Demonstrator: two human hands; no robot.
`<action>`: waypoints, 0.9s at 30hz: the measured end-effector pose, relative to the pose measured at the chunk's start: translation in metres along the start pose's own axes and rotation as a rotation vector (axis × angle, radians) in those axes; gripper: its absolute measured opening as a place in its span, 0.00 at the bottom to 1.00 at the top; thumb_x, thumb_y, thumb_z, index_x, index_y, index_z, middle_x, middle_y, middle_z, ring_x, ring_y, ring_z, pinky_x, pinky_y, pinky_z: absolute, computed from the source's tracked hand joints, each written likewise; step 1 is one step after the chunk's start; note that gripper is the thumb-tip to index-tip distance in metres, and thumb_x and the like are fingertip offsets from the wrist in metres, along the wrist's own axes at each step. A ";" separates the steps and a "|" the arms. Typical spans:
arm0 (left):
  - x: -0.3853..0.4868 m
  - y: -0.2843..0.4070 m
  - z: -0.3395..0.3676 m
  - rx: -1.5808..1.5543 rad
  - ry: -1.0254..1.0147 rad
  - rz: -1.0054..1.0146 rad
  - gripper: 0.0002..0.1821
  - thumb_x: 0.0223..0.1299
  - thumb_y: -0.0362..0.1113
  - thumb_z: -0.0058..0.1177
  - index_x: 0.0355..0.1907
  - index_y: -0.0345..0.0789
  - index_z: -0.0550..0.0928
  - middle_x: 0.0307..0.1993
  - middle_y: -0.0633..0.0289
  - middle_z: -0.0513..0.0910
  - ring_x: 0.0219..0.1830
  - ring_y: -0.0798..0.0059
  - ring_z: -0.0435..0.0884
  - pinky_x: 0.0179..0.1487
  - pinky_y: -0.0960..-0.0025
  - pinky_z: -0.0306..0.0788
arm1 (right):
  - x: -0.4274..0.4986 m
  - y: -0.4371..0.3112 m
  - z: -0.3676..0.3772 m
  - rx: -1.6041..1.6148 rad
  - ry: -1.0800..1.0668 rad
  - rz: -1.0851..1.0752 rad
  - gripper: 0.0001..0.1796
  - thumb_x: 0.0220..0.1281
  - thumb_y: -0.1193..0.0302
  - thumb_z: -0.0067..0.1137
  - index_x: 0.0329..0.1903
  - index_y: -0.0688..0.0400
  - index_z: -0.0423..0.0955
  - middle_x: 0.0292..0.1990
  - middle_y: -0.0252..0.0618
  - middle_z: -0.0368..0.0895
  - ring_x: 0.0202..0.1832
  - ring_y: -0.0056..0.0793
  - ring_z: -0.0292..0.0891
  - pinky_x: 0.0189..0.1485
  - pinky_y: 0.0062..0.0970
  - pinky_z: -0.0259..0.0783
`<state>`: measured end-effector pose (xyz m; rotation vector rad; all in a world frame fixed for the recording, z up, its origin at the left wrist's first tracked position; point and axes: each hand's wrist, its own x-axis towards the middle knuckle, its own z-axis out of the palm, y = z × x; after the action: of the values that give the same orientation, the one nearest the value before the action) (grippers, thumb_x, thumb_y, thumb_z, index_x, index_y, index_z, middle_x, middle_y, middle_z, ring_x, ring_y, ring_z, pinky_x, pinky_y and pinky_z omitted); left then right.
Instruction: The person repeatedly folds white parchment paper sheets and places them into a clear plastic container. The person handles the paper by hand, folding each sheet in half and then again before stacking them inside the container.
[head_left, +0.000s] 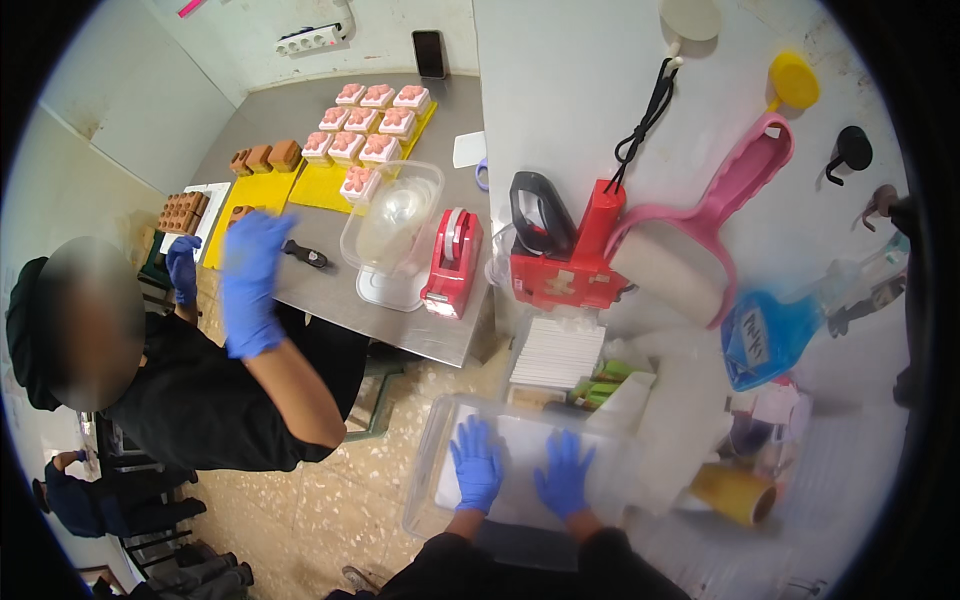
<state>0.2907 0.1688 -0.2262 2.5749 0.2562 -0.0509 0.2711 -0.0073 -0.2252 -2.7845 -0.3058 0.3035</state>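
Both my hands wear blue gloves and lie palm down, fingers spread, over white sheets (517, 491) in a clear plastic bin (422, 469). My left hand (478, 466) is over the left half of the sheets. To its right is my right hand (565, 476), a palm's width or so away. Neither hand grips anything. Just beyond the bin's far side, a container holds a row of thin white pieces (559, 352) and some green packets (611, 379).
At left a co-worker in black raises a gloved hand (255, 285) beside a steel table (360, 304) bearing pink-topped cakes (360, 118), brown cakes (283, 155) and a red tape dispenser (452, 262). A blue spray bottle (769, 337) and red holder (562, 281) are at right.
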 end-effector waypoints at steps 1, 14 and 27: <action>0.004 0.001 0.004 0.038 -0.059 0.080 0.28 0.64 0.45 0.39 0.65 0.35 0.61 0.67 0.54 0.57 0.70 0.49 0.48 0.68 0.43 0.41 | 0.000 0.000 0.000 -0.009 -0.023 0.015 0.39 0.56 0.56 0.48 0.67 0.62 0.52 0.68 0.49 0.48 0.70 0.54 0.39 0.65 0.67 0.25; 0.025 -0.010 0.015 0.177 -0.172 0.227 0.26 0.63 0.46 0.41 0.62 0.37 0.67 0.63 0.56 0.65 0.70 0.52 0.51 0.68 0.41 0.36 | -0.003 0.014 0.011 0.002 -0.060 0.126 0.37 0.60 0.54 0.43 0.69 0.56 0.49 0.68 0.48 0.49 0.71 0.50 0.38 0.65 0.67 0.27; -0.007 -0.015 -0.005 0.236 -0.224 0.203 0.28 0.62 0.44 0.43 0.66 0.46 0.62 0.69 0.58 0.54 0.70 0.50 0.50 0.66 0.39 0.44 | -0.007 -0.013 -0.009 -0.048 -0.120 0.224 0.41 0.56 0.49 0.49 0.69 0.51 0.51 0.70 0.54 0.40 0.72 0.56 0.31 0.62 0.70 0.25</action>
<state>0.2808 0.1827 -0.2294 2.7844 -0.1014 -0.3092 0.2643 -0.0001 -0.2112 -2.8567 -0.0282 0.5248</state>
